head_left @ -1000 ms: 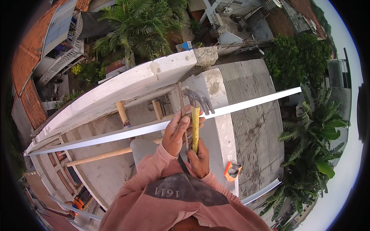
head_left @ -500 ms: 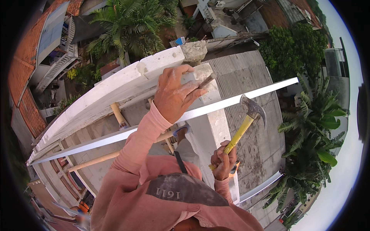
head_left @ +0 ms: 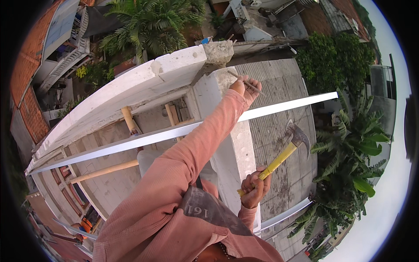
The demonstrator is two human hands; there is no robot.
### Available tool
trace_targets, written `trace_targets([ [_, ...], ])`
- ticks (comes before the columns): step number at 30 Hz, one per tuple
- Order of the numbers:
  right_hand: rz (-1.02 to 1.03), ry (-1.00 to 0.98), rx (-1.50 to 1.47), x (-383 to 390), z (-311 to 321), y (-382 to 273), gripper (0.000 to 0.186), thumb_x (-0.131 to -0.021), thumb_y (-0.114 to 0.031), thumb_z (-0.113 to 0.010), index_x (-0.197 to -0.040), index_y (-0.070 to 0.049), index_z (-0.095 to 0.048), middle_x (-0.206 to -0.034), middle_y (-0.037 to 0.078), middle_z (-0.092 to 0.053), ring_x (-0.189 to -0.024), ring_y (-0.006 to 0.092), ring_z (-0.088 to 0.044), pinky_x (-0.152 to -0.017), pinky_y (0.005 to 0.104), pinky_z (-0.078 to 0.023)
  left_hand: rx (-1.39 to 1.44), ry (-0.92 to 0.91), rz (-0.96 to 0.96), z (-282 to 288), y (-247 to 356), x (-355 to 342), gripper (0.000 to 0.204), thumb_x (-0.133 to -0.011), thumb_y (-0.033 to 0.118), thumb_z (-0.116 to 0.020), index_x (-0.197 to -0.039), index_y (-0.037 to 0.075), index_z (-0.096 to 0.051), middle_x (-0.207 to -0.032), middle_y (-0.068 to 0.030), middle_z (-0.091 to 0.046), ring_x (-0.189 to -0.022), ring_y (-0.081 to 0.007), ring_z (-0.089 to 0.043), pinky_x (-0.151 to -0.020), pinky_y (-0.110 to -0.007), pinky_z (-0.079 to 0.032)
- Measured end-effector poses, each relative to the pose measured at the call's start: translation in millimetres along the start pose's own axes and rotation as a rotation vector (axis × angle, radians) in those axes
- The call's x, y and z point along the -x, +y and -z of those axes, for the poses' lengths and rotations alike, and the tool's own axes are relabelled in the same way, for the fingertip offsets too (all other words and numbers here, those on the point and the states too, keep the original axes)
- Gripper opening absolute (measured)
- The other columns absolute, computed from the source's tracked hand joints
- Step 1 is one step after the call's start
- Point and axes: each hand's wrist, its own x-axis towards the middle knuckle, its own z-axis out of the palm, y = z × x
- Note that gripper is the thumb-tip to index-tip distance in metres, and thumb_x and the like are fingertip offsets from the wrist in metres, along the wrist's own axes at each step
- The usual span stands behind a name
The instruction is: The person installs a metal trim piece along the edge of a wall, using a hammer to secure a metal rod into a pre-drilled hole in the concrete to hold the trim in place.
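Note:
My left hand [head_left: 245, 90] is closed around a thin rusty metal rod [head_left: 233, 74], its upper-left end at the rough top of a white masonry block [head_left: 205, 94]. That arm, in a pink sleeve, stretches forward over a long silver metal bar [head_left: 292, 101], which lies across the wall. Lower to the right, my right hand [head_left: 254, 190] grips a claw hammer [head_left: 281, 161] by its yellow handle, the steel head raised up and to the right, away from the rod.
A white parapet [head_left: 122, 89] curves along the far left side, with wooden poles [head_left: 104, 171] over the space inside. A corrugated grey roof [head_left: 277, 81] lies right of the wall, a silver strip [head_left: 283, 214] at its lower edge. Houses and trees [head_left: 148, 24] surround everything below.
My hands have separated: the left moved forward and up with the rod to the top of the block, while the right swung rightward with the hammer, its head now out over the roof.

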Motion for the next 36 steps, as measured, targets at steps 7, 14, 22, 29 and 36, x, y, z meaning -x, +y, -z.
trace_targets([
  [7,-0.01,-0.006,-0.079,-9,3,1,0.032,-0.081,-0.009,-0.056,-0.11,0.002,-0.047,-0.064,0.0,-0.039,-0.04,0.0056,-0.027,-0.036,0.0236,-0.022,0.049,-0.194,-0.167,-3,6,-65,0.035,-0.106,0.044,-0.035,-0.091,0.014,-0.044,-0.07,0.0002,-0.046,-0.05,-0.0105,-0.039,-0.047,-0.027,-0.031],
  [14,0.014,-0.025,-0.091,-14,5,3,0.033,-0.083,-0.011,-0.057,-0.11,0.004,-0.046,-0.062,-0.001,-0.038,-0.04,0.0055,-0.026,-0.036,0.024,-0.021,-1.425,-0.374,-1.351,-16,-13,-20,0.041,-0.103,0.046,-0.043,-0.106,0.015,-0.069,-0.075,-0.0036,-0.059,-0.049,-0.0178,-0.044,-0.051,-0.033,-0.041],
  [22,-0.024,-0.026,-0.144,-23,7,1,0.031,-0.083,-0.013,-0.057,-0.108,0.002,-0.046,-0.063,-0.001,-0.039,-0.04,0.0053,-0.026,-0.036,0.0234,-0.021,-1.777,-0.566,-0.75,-31,-20,44,0.049,-0.1,0.044,-0.048,-0.127,0.005,-0.06,-0.111,-0.0129,-0.068,-0.079,-0.0245,-0.07,-0.069,-0.04,-0.057],
  [29,-0.037,-0.01,-0.144,-25,9,0,0.03,-0.083,-0.013,-0.054,-0.107,0.003,-0.046,-0.063,0.0,-0.038,-0.04,0.0056,-0.026,-0.035,0.0234,-0.023,-0.883,-0.242,-0.278,-13,-21,34,0.042,-0.102,0.032,-0.05,-0.122,-0.004,-0.052,-0.113,-0.02,-0.064,-0.091,-0.0266,-0.07,-0.08,-0.038,-0.061],
  [36,-0.013,-0.03,-0.131,-29,9,1,0.027,-0.095,-0.024,-0.054,-0.104,0.001,-0.047,-0.062,-0.001,-0.036,-0.041,0.0055,-0.027,-0.036,0.0229,-0.022,-0.263,-0.191,-0.176,-2,0,-31,0.019,-0.104,0.011,-0.042,-0.12,0.0,-0.042,-0.123,-0.0171,-0.056,-0.113,-0.0323,-0.062,-0.096,-0.052,-0.056],
])
